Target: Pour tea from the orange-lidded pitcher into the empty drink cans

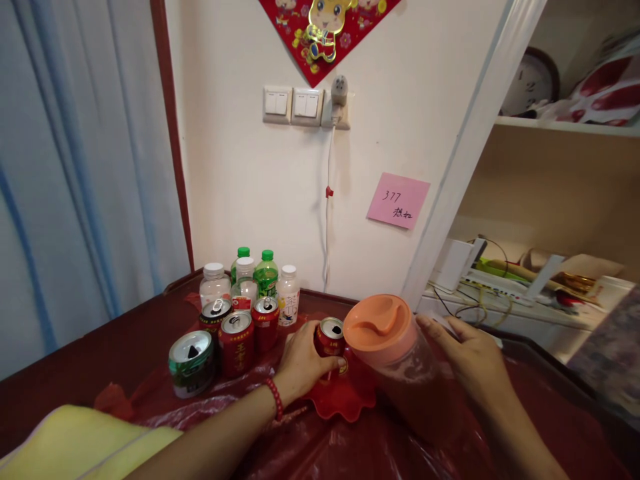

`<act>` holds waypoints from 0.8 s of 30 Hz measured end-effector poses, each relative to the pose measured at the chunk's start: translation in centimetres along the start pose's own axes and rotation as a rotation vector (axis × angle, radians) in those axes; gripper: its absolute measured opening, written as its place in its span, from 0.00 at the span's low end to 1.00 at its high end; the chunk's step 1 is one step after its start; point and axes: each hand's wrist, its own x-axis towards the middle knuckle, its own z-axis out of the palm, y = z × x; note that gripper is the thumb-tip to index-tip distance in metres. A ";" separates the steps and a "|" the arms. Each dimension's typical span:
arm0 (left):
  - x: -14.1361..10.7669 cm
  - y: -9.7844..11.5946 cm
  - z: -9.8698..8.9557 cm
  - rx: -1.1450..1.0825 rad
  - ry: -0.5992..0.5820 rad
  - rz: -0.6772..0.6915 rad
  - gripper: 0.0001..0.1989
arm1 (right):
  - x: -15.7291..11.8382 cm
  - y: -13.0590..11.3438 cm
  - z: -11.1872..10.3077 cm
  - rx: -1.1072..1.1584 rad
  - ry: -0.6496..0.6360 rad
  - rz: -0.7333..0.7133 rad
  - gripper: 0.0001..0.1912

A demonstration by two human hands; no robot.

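My left hand (306, 359) is wrapped around a small red drink can (330, 339), whose opened top faces up. Beneath this can is a red dish with a wavy rim (341, 407). Close by on the right is a clear plastic pitcher (407, 373) with an orange lid (381, 325). My right hand (473, 353) closes at the pitcher's right side, its fingertips beside the lid. Something whitish shows between thumb and fingers, perhaps the handle; the grip is partly hidden. To the left stand a green can (191, 373) and several red and dark cans (237, 353).
Behind the cans are bottles with white caps (214, 293) and green caps (267, 277). A yellow cloth (75, 443) lies at front left. Crinkled clear plastic covers the dark red table (280, 453). A cord (327, 247) hangs down the wall; a shelf holds a white router (500, 283).
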 end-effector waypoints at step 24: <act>-0.3 -0.4 0.1 0.026 0.002 -0.005 0.34 | -0.9 -1.8 -0.1 -0.104 0.000 0.109 0.28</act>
